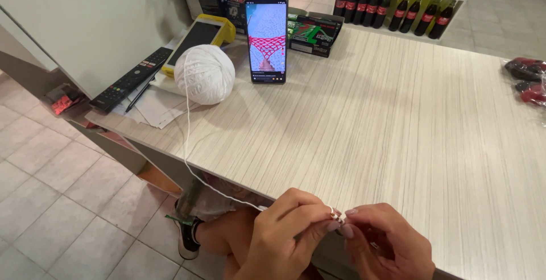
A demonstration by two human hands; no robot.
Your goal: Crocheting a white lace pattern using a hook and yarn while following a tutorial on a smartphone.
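Head view, left to right. A black remote (132,79) lies at the counter's left end on loose papers (149,105), beside a yellow-cased tablet (199,35). Just right of them, a ball of white yarn (205,74) rests on the pale wood-grain counter (398,121). From it a single strand (186,143) runs down over the counter's front edge and across to the hands. A phone (266,40) stands upright just right of the ball, its screen showing red netted work on blue. Behind it lies a green-and-black box (311,31); dark bottles (392,6) line a shelf beyond.

At the near edge, the left hand (284,231) is curled closed, thumb and fingertips pinching the strand where it ends in a small white bit of yarn work. The right hand (387,240) meets it fingertip to fingertip, fingers bent and pinched on the same bit; whether it also holds a tool cannot be told. Red packets (529,81) lie at the counter's far right.
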